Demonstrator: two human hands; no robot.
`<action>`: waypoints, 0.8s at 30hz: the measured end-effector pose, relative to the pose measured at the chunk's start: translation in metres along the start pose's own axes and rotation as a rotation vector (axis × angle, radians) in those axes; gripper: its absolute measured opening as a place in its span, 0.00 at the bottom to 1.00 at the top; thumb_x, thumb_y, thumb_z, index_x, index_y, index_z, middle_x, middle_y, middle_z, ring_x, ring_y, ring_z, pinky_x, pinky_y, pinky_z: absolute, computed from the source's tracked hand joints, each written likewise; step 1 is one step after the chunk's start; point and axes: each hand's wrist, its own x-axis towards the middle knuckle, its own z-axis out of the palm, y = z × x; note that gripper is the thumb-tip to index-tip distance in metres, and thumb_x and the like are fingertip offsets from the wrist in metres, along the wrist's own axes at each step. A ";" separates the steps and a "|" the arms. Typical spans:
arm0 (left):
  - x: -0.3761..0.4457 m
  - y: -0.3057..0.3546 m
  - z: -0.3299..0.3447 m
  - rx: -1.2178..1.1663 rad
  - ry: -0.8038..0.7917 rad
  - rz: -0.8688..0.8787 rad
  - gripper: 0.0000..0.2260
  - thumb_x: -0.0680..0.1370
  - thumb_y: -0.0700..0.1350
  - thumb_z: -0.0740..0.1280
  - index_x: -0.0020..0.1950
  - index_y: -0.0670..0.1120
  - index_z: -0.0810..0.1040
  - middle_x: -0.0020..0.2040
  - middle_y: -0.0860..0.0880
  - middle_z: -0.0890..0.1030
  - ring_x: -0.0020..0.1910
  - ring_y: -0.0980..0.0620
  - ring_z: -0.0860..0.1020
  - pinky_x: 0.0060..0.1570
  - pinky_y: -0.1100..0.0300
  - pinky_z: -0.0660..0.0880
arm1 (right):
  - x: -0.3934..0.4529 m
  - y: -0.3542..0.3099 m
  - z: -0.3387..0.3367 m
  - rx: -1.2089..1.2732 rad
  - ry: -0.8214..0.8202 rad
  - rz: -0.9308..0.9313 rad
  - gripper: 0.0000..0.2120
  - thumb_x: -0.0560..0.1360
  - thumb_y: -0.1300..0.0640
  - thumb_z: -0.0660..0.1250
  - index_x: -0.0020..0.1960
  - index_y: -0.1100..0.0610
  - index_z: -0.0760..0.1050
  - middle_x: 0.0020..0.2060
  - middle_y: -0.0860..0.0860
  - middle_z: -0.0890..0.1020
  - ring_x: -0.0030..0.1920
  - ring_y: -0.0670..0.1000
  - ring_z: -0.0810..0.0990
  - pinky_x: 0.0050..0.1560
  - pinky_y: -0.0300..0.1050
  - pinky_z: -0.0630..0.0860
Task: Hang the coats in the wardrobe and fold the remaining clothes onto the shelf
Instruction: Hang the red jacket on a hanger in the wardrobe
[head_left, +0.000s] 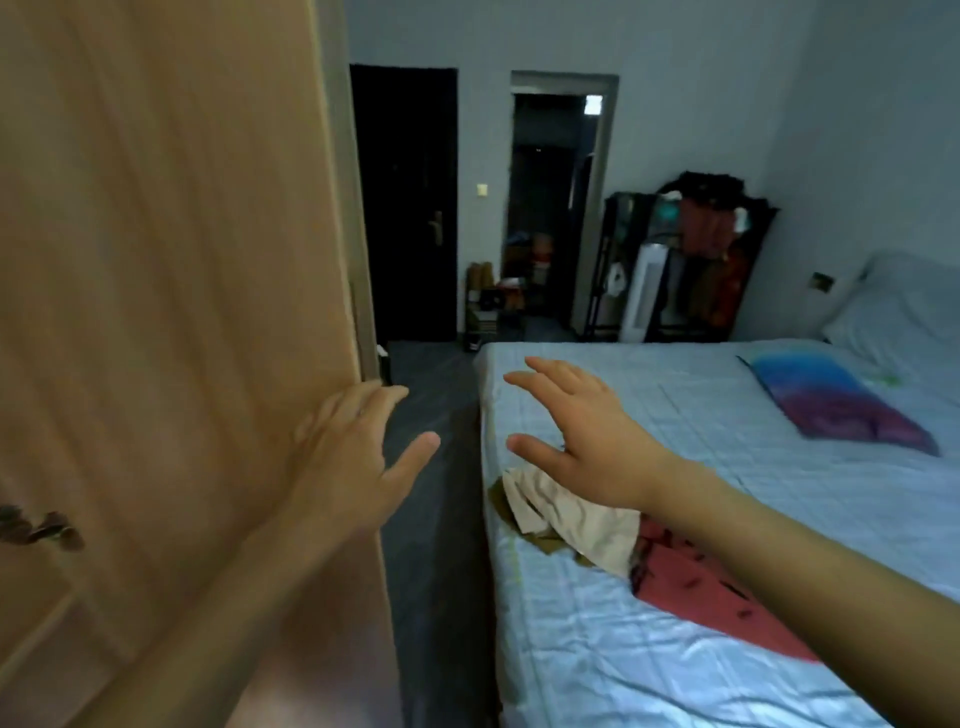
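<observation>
A bed with pale sheets fills the room right of both grips. Left hand spread against the wardrobe door; right hand open, empty, above the clothes.

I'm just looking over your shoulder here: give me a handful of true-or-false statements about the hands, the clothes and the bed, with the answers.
1. Both hands are empty, with fingers spread. True: the left hand and the right hand hold nothing.
2. The right hand grips the red garment. False: the red garment lies on the bed, below the right forearm, ungripped.
3. A beige garment lies near the bed's edge, beside the red one. True: the beige garment is there.
4. The bed sheet is dark green. False: it is pale blue.
5. The left hand is at the edge of the wooden door. True: it is by the wooden door.
6. The blue and purple cloth hangs on the door. False: the blue and purple cloth lies on the bed.
</observation>
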 end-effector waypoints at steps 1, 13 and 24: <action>0.005 0.016 0.008 -0.007 -0.013 0.032 0.29 0.77 0.68 0.56 0.73 0.55 0.69 0.74 0.52 0.68 0.72 0.48 0.65 0.69 0.47 0.63 | -0.012 0.015 -0.006 -0.002 0.014 0.034 0.31 0.78 0.38 0.60 0.78 0.48 0.58 0.78 0.52 0.58 0.78 0.55 0.55 0.74 0.63 0.58; 0.049 0.235 0.125 -0.027 -0.163 0.251 0.31 0.76 0.72 0.53 0.73 0.55 0.68 0.75 0.52 0.66 0.74 0.48 0.63 0.71 0.44 0.63 | -0.165 0.232 -0.062 0.065 0.132 0.336 0.31 0.78 0.40 0.62 0.77 0.48 0.60 0.78 0.54 0.60 0.78 0.53 0.56 0.74 0.60 0.58; 0.055 0.433 0.251 -0.084 -0.314 0.427 0.24 0.78 0.63 0.61 0.71 0.54 0.70 0.75 0.50 0.66 0.73 0.48 0.63 0.70 0.47 0.62 | -0.312 0.409 -0.107 0.116 0.179 0.619 0.29 0.78 0.45 0.66 0.76 0.53 0.64 0.76 0.56 0.65 0.78 0.53 0.58 0.75 0.57 0.58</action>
